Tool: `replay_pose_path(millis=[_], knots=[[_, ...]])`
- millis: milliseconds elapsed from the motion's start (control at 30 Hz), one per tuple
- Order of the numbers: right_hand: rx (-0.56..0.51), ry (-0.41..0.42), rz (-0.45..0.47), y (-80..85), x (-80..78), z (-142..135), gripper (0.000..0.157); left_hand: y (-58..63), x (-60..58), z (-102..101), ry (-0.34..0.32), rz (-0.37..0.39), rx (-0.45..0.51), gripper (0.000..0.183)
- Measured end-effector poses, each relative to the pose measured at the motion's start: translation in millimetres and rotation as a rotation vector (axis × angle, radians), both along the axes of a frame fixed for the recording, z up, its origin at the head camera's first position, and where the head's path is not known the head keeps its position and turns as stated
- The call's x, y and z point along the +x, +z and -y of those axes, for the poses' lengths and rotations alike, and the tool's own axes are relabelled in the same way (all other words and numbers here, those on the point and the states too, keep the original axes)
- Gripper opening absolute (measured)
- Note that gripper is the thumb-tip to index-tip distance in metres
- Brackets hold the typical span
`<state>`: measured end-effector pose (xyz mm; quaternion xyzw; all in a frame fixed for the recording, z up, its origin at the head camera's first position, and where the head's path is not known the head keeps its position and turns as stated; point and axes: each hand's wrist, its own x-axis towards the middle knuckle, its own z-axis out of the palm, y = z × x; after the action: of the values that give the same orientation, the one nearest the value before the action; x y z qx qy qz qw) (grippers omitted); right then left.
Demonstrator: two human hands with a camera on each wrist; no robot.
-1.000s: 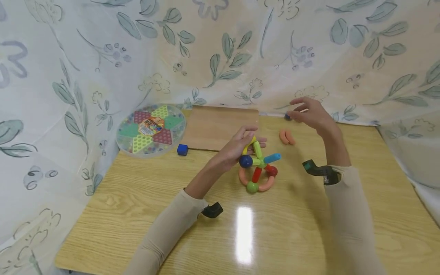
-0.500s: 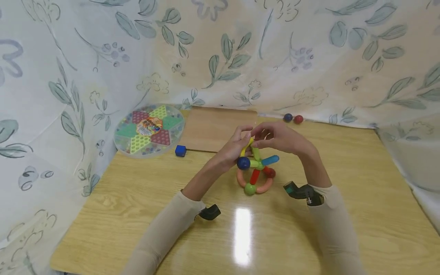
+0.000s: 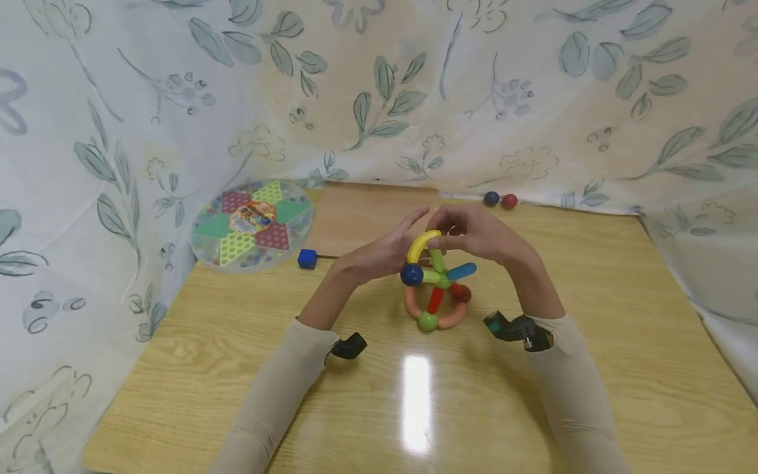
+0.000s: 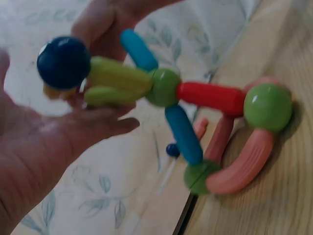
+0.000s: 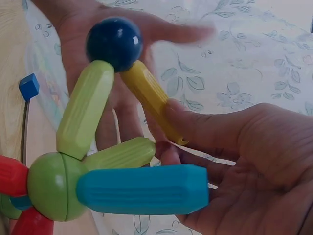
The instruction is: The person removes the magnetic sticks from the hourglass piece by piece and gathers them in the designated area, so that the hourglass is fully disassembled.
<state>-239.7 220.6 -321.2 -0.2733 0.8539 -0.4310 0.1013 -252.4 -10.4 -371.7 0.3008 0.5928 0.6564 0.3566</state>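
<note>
A magnetic stick-and-ball structure (image 3: pixel 442 279) stands upright on the table, on a ring of curved peach sticks (image 4: pixel 244 166) and green balls. Up from its middle green ball (image 5: pixel 56 186) go light green sticks (image 5: pixel 85 110) and a blue stick (image 5: pixel 142 190). One light green stick bears a dark blue ball (image 5: pixel 115 44), from which a yellow curved stick (image 3: pixel 422 243) arches. My right hand (image 3: pixel 480 234) pinches the yellow stick near its free end, thumb on top. Beside the structure, my left hand (image 3: pixel 385 253) is spread with straight fingers, palm facing the dark blue ball.
A Chinese checkers board (image 3: pixel 251 224) lies at the back left. A blue cube (image 3: pixel 307 259) sits by a brown tray (image 3: pixel 373 204) behind the hands. At the back right are a blue ball (image 3: pixel 491 198) and a red ball (image 3: pixel 509 201), near the patterned cloth (image 3: pixel 379 99).
My right hand has come from the back right to the structure and grips the yellow stick. The red ball has come into view. My left hand has let go and drawn slightly left.
</note>
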Motion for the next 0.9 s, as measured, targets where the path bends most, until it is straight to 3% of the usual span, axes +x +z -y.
replay_pose_path(millis=[167, 267, 367, 567, 700, 900], knots=[[-0.060, -0.005, 0.024, 1.7, 1.2, -2, 0.016, -5.7, -8.6, 10, -0.176, -0.172, -0.045, 0.150], [-0.108, 0.005, 0.050, 1.9, 1.7, -4, 0.015, -4.2, -8.5, 15, -0.227, -0.208, -0.114, 0.147], [-0.136, 0.021, 0.062, 2.9, 1.7, -5, 0.015, 0.8, -7.5, 20, -0.226, -0.239, -0.202, 0.133], [-0.058, 0.062, 0.040, 3.2, 2.8, -6, 0.026, 9.2, -4.8, 22, -0.164, -0.236, -0.283, 0.074], [-0.030, 0.075, 0.027, 5.1, 3.2, -6, 0.025, 10.5, -5.2, 20, -0.161, -0.212, -0.256, 0.061], [-0.053, 0.054, 0.051, 8.3, 3.3, -6, 0.023, 9.9, -5.5, 15, -0.234, -0.235, -0.220, 0.053]])
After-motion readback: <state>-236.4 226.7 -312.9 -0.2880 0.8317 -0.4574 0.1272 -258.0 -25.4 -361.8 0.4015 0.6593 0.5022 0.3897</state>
